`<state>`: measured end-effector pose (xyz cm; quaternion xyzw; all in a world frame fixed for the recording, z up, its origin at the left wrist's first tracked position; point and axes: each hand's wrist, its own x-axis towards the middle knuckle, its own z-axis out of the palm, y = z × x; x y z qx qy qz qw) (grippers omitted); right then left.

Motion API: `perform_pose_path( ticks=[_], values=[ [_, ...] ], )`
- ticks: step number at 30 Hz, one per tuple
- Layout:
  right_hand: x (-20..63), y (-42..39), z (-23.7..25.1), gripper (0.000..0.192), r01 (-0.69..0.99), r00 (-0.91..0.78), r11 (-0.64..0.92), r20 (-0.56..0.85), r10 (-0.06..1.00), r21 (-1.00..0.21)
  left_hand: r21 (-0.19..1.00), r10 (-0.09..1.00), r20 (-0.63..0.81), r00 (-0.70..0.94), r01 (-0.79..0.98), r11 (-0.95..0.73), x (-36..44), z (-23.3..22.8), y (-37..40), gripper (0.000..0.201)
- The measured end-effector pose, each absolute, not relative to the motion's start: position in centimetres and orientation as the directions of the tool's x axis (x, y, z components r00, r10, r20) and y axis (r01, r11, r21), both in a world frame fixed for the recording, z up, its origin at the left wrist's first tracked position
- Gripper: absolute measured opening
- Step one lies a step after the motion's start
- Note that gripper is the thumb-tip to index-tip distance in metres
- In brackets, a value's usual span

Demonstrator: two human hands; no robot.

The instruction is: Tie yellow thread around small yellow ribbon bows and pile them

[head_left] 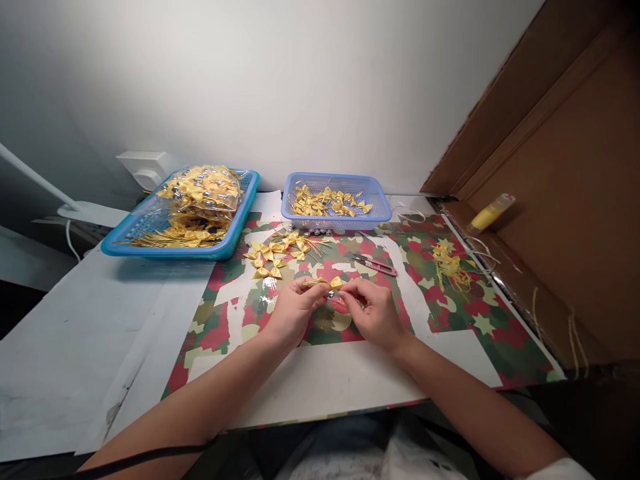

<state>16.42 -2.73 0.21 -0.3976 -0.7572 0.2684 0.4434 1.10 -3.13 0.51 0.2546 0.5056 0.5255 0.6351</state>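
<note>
Between my two hands, over the camouflage-patterned sheet [320, 327], is a yellow ribbon bow [337, 283] with a gold wire stem. My left hand [299, 300] pinches it near the stem, and a small silver bell or bead [331, 294] shows just below the fingertips. My right hand [371, 307] is closed at the bow's right side, thumb and forefinger pressed together; exactly what they grip is partly hidden. Several loose yellow bows [270, 252] lie beyond my left hand, with silver beads [320, 232] behind them. Pink-handled thread snips [376, 267] lie beyond my right hand.
A blue basket [113, 248] at the left holds bows and a filled clear bag [203, 187]. Another basket [336, 223] with bows stands at the back. Yellow thread scraps [453, 267] lie at the right, near a yellow bottle [493, 212] by the cardboard wall [560, 173].
</note>
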Motion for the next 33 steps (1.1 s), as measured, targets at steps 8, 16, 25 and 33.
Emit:
perform_pose_path(
  ticks=[8, 16, 25, 33],
  values=[
    [16.0, -3.0, 0.0, 0.016, 0.342, -0.247, 0.425, 0.356, 0.901, -0.838, 0.799, 0.902, -0.431, 0.008, -0.462, 0.386, 1.1, 0.8, -2.9, 0.027],
    [15.7, -3.2, -0.7, 0.016, 0.285, -0.23, 0.331, 0.271, 0.935, -0.899, 0.75, 0.874, -0.484, 0.043, -0.495, 0.439, 0.9, 0.5, -2.8, 0.025],
    [15.3, -3.4, -1.0, 0.017, 0.29, -0.219, 0.301, 0.243, 0.945, -0.908, 0.725, 0.832, -0.537, 0.14, -0.429, 0.539, 0.3, 0.6, -2.4, 0.02],
    [15.3, -3.3, -0.5, 0.014, 0.248, -0.193, 0.255, 0.21, 0.959, -0.935, 0.779, 0.888, -0.458, 0.054, -0.456, 0.43, 0.6, 0.6, -2.6, 0.021]
  ],
)
